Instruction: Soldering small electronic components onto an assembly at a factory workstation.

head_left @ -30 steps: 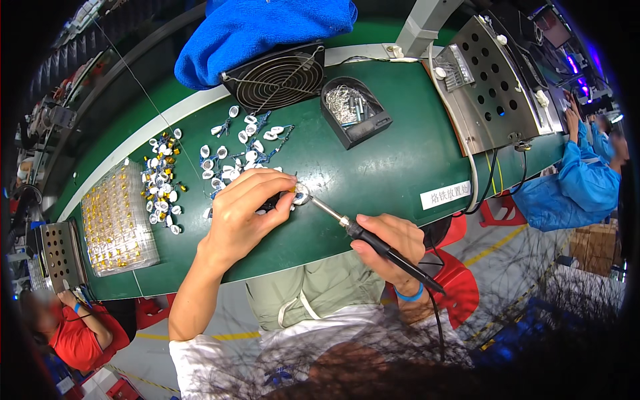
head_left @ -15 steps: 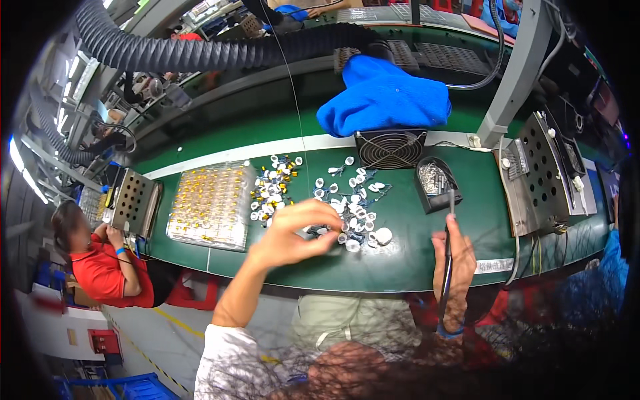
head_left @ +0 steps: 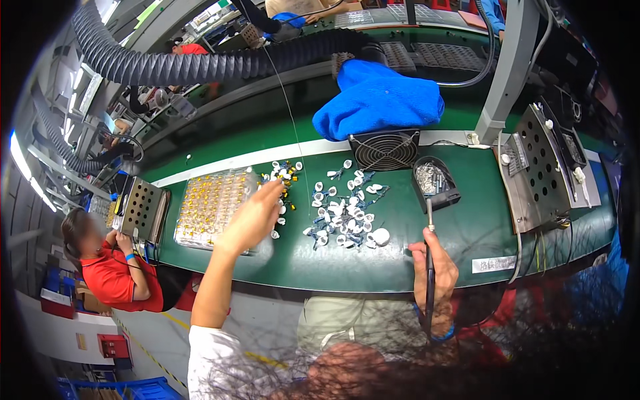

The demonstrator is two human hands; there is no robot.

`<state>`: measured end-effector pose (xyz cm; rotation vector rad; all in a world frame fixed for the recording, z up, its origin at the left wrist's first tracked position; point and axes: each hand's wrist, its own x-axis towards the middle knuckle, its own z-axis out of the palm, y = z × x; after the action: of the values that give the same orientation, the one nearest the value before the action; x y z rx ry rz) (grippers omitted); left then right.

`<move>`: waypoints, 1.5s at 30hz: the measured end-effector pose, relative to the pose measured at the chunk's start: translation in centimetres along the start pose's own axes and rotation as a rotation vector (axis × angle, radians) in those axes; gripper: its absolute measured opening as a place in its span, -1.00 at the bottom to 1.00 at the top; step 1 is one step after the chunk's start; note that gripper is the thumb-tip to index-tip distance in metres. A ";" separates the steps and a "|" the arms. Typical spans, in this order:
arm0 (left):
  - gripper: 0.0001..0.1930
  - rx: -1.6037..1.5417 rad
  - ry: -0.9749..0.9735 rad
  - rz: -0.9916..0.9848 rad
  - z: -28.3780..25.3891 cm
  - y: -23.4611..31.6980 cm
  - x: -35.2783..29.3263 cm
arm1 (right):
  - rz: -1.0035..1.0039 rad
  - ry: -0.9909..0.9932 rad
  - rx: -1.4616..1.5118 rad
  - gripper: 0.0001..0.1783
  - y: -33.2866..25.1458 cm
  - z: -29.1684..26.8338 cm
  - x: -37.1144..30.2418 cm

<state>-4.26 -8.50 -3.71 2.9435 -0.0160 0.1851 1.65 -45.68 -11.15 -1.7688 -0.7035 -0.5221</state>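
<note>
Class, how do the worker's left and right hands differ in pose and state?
The right hand grips a soldering iron; the left hand shows no tool, though small parts may be hidden. The left hand reaches out by the clear tray, while the right hand is nearer the black bin. The right hand wears a blue wristband; the left shows none. Both are ungloved.

Bench (head_left: 347, 272) is green, towel (head_left: 380, 100) blue, iron handle (head_left: 430, 281) black, small parts (head_left: 359, 215) white and blue, clear trays (head_left: 200, 241) yellow-dotted
</note>
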 end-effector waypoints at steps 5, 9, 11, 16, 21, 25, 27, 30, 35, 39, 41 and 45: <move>-0.54 0.418 0.071 0.154 0.6 0.6 0.5 | -0.013 -0.024 -0.020 -0.54 -0.4 -0.4 0.0; -0.53 -0.161 0.166 0.097 0.3 1.8 2.5 | -0.015 -0.024 -0.007 -0.56 -0.3 -0.3 -0.3; -0.50 -0.230 0.152 0.157 1.8 2.2 4.8 | 0.018 0.025 -0.017 -0.57 0.2 -0.6 -1.2; -0.46 -0.480 -0.003 0.090 4.4 1.1 6.4 | -0.008 0.054 -0.070 -0.55 -1.3 -0.5 0.0; -0.61 -0.352 0.025 0.035 3.9 -0.8 5.6 | -0.063 0.136 0.052 -0.49 -0.5 -0.1 0.3; -0.70 -0.355 0.031 0.044 4.4 -0.7 6.6 | -0.020 0.121 -0.005 -0.52 -0.6 -0.5 0.2; -0.68 -0.337 -0.021 0.065 3.1 -1.0 5.6 | 0.066 0.076 0.116 -0.52 0.3 0.4 -1.0; -0.59 -0.556 -0.007 0.027 3.5 -1.9 5.2 | -0.009 0.096 0.061 -0.49 -0.7 -0.3 0.1; -0.75 -0.297 0.094 0.153 3.8 1.7 6.9 | 0.067 0.021 -0.071 -0.56 -0.6 -1.5 -0.8; -0.70 -0.365 0.107 -0.018 1.9 2.2 5.7 | 0.161 0.042 0.061 -0.61 -0.6 -1.0 -1.1; -0.72 -0.495 0.236 -0.095 0.6 1.7 4.4 | 0.084 0.063 0.061 -0.57 -0.3 -0.6 -0.9; -0.83 -0.959 0.309 -0.104 0.4 3.1 2.6 | 0.103 0.009 0.006 -0.59 -0.9 -1.3 -0.9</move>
<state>-1.74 -11.60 -3.23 1.9357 0.0720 0.4610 0.34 -46.86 -10.72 -1.7856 -0.6036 -0.4578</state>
